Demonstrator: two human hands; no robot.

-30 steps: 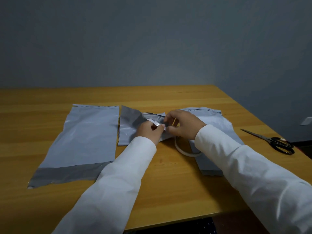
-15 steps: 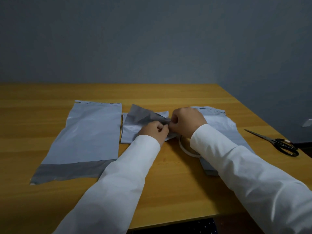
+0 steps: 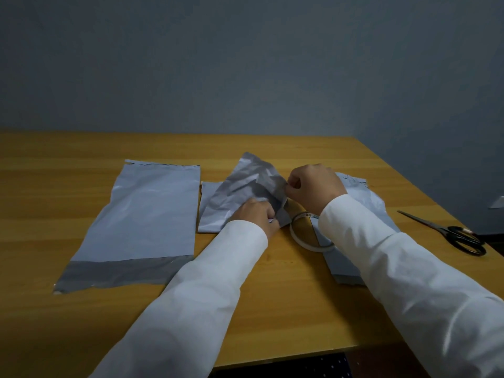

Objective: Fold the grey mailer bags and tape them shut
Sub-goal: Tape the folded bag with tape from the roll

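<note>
A crumpled, partly folded grey mailer bag (image 3: 240, 192) lies at the table's middle, its upper flap lifted. My left hand (image 3: 256, 216) grips its near edge with curled fingers. My right hand (image 3: 313, 186) pinches the bag's right edge between thumb and fingers. A flat grey mailer bag (image 3: 147, 222) with a darker strip at its near end lies to the left. Another mailer bag (image 3: 362, 197) lies under my right forearm. A white tape roll (image 3: 300, 236) lies flat just right of my left wrist, partly covered by my right sleeve.
Black-handled scissors (image 3: 450, 233) lie near the table's right edge. The wooden table (image 3: 286, 309) ends close in front of me and at the right. A grey wall stands behind the table.
The folded bag's flap has risen and spread upward. My right hand moved up and right along the bag's edge, while my left hand stayed low on the near edge. The camera view shifted slightly.
</note>
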